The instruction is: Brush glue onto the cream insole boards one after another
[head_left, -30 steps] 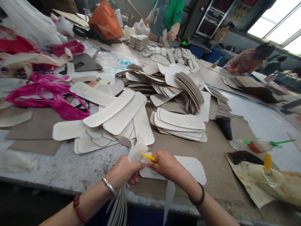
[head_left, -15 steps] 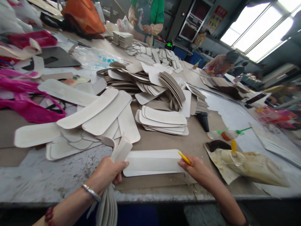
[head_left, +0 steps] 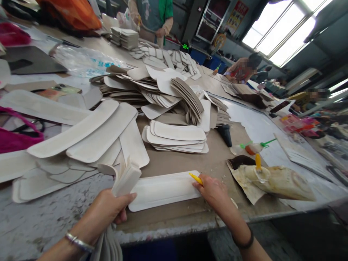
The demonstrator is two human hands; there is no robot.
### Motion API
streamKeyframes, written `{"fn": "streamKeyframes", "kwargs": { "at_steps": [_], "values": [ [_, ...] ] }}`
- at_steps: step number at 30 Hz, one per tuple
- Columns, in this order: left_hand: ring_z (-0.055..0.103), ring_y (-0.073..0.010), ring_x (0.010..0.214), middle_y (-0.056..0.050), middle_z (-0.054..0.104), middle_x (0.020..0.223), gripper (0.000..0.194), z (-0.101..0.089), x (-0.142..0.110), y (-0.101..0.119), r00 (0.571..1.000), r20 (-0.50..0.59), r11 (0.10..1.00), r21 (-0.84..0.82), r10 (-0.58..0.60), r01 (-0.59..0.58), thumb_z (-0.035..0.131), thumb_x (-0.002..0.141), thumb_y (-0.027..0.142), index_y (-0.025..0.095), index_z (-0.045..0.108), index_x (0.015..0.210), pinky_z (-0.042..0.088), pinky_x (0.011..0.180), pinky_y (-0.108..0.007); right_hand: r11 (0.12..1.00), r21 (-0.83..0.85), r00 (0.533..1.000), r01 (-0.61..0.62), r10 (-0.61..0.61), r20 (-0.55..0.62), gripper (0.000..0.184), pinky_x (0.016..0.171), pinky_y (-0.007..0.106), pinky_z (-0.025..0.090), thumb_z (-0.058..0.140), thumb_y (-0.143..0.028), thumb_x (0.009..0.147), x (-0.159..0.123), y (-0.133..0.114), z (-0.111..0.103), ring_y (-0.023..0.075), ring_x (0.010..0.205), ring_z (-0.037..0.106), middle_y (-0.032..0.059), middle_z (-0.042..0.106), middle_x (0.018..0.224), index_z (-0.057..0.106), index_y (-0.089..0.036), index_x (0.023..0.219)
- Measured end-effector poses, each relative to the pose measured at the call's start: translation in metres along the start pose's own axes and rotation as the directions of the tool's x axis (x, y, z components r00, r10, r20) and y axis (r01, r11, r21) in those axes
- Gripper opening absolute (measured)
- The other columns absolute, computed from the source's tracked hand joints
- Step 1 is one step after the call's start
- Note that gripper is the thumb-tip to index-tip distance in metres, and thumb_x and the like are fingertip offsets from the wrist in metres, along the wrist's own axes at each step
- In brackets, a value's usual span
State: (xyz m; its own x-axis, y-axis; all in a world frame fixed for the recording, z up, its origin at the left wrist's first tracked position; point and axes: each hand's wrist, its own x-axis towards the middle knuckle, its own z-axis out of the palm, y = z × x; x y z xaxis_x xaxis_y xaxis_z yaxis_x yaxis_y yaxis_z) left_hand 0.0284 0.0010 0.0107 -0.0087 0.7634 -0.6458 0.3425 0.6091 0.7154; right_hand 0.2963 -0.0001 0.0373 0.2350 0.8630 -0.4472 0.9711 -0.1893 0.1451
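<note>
A bundle of pale strips (head_left: 125,181) is gripped in the closed left hand (head_left: 107,206), with its upper ends fanned out above the fingers and its lower length hanging down past the edge of the worktop (head_left: 40,221). A small yellow tool (head_left: 196,178) is held in the closed right hand (head_left: 214,192), its tip pointing up and to the left. That hand is placed against the right end of a long white board (head_left: 163,191), which lies flat between both hands on a brown card sheet (head_left: 168,214). Just beyond it, a low stack of white boards (head_left: 174,137) is set down, and a large heap of curved boards (head_left: 146,90) is piled behind that. A crumpled bag with a yellow nozzle (head_left: 274,183) is laid to the right of the right hand. A person in an apron (head_left: 152,14) is seen at the far end of the worktop, and another person (head_left: 240,70) is seen further along on the right.
</note>
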Motion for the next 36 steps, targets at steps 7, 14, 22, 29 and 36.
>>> {"fn": "streamKeyframes", "kwargs": {
  "at_steps": [7,14,22,29,36],
  "values": [
    [0.042,-0.0147,0.035,-0.004,0.047,0.032,0.045,0.002,0.001,0.000,1.000,-0.011,1.000,0.011,-0.015,0.015,0.060,0.058,0.053,0.019,0.048,0.032,0.036,0.046,-0.028,1.000,0.002,0.999,0.031,-0.031,0.008,0.021,0.065,0.029,0.042,0.048,-0.033,0.089,0.005,0.001,0.003,0.0263,0.089,0.065,0.0108,0.070,0.092,0.064,-0.021,0.097],
    [0.042,-0.0149,0.035,-0.005,0.047,0.031,0.043,0.002,0.002,0.001,1.000,-0.014,0.998,0.062,-0.021,0.021,0.059,0.058,0.051,0.020,0.047,0.030,0.036,0.045,-0.028,1.000,0.004,0.994,-0.015,0.015,-0.108,0.017,0.063,0.028,0.040,0.048,-0.031,0.091,0.001,0.010,0.010,0.0246,0.088,0.064,0.0093,0.068,0.093,0.060,-0.019,0.092],
    [0.042,-0.0147,0.033,-0.004,0.047,0.030,0.041,0.005,0.002,0.000,0.999,-0.043,1.000,0.027,0.008,-0.007,0.059,0.054,0.051,0.020,0.048,0.030,0.035,0.043,-0.028,0.983,0.180,0.941,0.045,0.019,-0.338,0.023,0.063,0.029,0.041,0.040,-0.021,0.092,-0.009,0.036,0.036,0.0218,0.073,0.063,0.0078,0.066,0.075,0.059,-0.017,0.079],
    [0.048,-0.0156,0.038,-0.007,0.056,0.037,0.040,0.004,0.004,-0.010,1.000,-0.014,0.981,-0.194,-0.012,0.009,0.065,0.051,0.053,0.016,0.054,0.039,0.038,0.044,-0.027,0.942,0.302,0.869,0.145,0.025,-0.495,0.037,0.063,0.034,0.043,0.030,-0.038,0.087,-0.015,0.034,0.042,0.0249,0.068,0.062,0.0108,0.065,0.072,0.061,-0.019,0.077],
    [0.050,-0.0142,0.046,-0.001,0.055,0.044,0.039,-0.005,-0.004,-0.017,0.998,-0.055,0.921,-0.389,0.011,-0.031,0.064,0.052,0.051,0.014,0.061,0.059,0.040,0.049,-0.025,0.805,0.591,0.915,0.044,0.204,-0.347,0.042,0.061,0.037,0.041,0.041,-0.058,0.069,-0.014,0.025,0.032,0.0264,0.065,0.059,0.0090,0.064,0.067,0.061,-0.021,0.071]
  ]
}}
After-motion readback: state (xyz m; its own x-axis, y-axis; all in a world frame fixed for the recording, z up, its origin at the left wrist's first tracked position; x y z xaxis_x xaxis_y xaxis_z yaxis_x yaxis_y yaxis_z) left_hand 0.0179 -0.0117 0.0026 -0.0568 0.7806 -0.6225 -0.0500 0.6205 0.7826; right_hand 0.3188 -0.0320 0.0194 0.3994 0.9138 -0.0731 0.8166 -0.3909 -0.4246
